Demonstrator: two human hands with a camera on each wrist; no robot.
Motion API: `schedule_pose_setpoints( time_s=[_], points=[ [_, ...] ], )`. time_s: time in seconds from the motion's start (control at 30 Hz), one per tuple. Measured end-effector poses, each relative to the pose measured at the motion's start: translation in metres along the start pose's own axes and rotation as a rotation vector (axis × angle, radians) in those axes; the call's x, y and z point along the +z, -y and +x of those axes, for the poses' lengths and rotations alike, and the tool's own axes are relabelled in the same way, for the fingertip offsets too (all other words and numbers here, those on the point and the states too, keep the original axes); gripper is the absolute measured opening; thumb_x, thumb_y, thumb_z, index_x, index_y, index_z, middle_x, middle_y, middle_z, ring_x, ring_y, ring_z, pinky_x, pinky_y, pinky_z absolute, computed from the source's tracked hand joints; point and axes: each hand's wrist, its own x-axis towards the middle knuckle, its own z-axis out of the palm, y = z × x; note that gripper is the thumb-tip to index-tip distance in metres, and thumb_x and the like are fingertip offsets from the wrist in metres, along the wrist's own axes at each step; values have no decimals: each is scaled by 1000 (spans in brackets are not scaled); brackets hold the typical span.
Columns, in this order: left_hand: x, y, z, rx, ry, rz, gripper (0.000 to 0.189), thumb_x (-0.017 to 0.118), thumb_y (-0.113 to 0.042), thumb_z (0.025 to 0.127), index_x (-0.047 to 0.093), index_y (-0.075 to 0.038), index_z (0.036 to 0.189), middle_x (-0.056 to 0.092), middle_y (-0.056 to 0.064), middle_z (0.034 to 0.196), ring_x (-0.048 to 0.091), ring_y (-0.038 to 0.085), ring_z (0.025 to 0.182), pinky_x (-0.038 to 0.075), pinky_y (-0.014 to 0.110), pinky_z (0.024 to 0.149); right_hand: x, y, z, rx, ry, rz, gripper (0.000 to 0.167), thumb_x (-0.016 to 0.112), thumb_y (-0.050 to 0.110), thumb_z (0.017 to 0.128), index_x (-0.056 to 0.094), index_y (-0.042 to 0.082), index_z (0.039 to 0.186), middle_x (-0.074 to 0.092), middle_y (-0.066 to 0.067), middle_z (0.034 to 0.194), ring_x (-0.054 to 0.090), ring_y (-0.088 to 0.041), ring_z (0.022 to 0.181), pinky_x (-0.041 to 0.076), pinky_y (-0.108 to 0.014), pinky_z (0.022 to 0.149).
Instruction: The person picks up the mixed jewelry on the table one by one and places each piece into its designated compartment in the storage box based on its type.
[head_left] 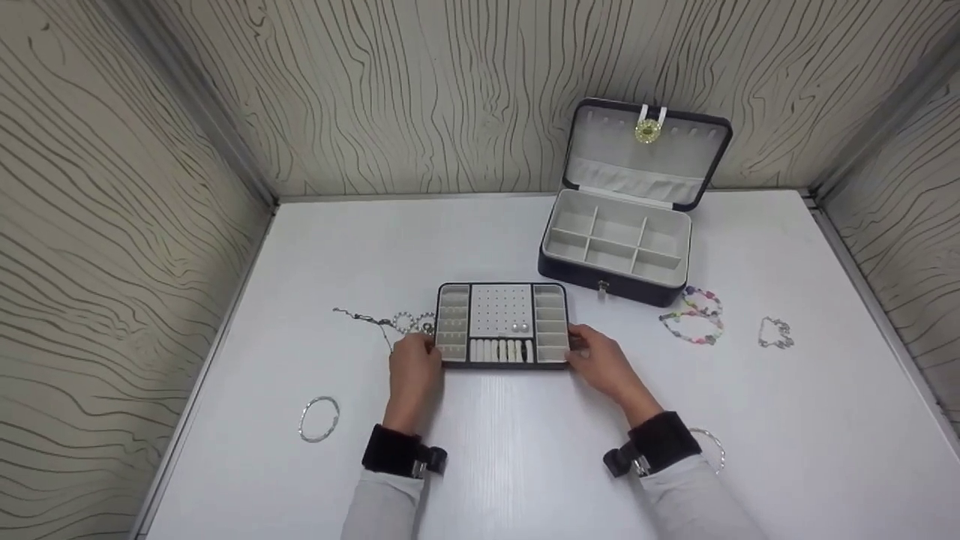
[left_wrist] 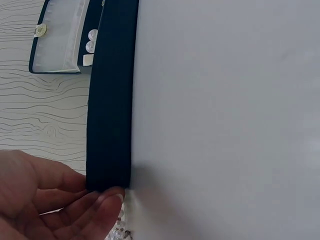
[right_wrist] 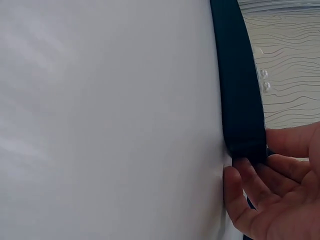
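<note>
Both hands hold a dark-edged jewelry tray (head_left: 501, 365) by its two near corners, over the middle of the white table. My left hand (head_left: 412, 367) grips the left corner; in the left wrist view its fingers (left_wrist: 107, 212) curl under the dark side wall (left_wrist: 111, 115). At the right corner is my right hand (head_left: 606, 364), whose thumb and fingers (right_wrist: 250, 182) pinch the tray's end (right_wrist: 242, 100). Two pearl earrings (head_left: 520, 328) sit on the tray's perforated board. Ring rolls and side compartments surround that board. Close beyond my left hand lies a dark chain (head_left: 361, 317).
Behind the tray to the right, a dark jewelry box (head_left: 570, 270) stands with its lid (head_left: 637, 165) raised. Colorful beaded bracelets (head_left: 710, 340) and a silver bracelet (head_left: 763, 343) lie right. One bangle (head_left: 301, 425) lies left, another (head_left: 722, 454) beside my right sleeve. Patterned walls enclose the table.
</note>
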Motion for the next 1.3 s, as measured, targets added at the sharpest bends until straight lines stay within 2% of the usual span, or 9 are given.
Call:
schedule_pose_setpoints(
  time_s=[0.3,0.47,0.63,0.77,0.9,1.0,1.13,1.3],
  points=[
    [-12,8,22,-62,-42,51,18,55,3,83,73,2,85,69,15,80,61,25,62,47,38,52,14,11,30,-53,32,-7,49,59,5,95,45,-11,139,59,-26,125,54,-39,119,38,-49,105],
    [-17,8,34,-107,-32,49,20,54,4,85,72,5,93,70,19,86,64,27,66,50,37,54,18,15,44,-38,45,-7,51,59,9,96,44,-7,142,56,-26,130,54,-39,119,39,-49,104],
    [-18,7,46,-106,-55,69,20,56,5,86,73,7,95,70,22,90,67,32,75,54,42,62,19,17,53,1,55,-5,53,58,16,98,42,-2,146,53,-26,135,54,-38,117,39,-49,103],
    [-19,5,54,-83,-85,114,20,56,6,83,73,7,92,70,22,89,67,37,83,54,47,69,19,18,61,-27,48,-28,53,55,17,100,40,-1,147,46,-26,142,45,-40,129,34,-49,109],
    [-19,1,65,-96,-87,210,17,56,6,82,73,3,86,70,21,86,67,37,81,53,49,65,20,21,70,-74,35,-74,52,52,16,101,37,0,149,45,-28,141,41,-41,132,30,-49,111],
    [-20,-2,74,-102,-75,267,17,56,5,83,72,1,81,70,20,82,68,36,76,53,49,61,20,22,76,-70,28,-120,52,50,20,103,36,4,151,46,-24,141,44,-39,130,34,-49,108],
    [-19,-5,82,-102,-78,270,18,54,5,85,71,0,79,70,19,81,68,35,73,54,49,61,19,24,82,-40,13,-162,51,47,25,104,36,12,152,45,-18,141,48,-38,126,41,-51,100],
    [-17,-4,86,-153,-91,258,17,54,3,86,67,-2,77,69,19,82,68,36,74,53,50,60,18,21,82,-36,11,-166,51,46,31,105,36,17,153,44,-15,142,50,-39,124,44,-55,96]
  ],
)
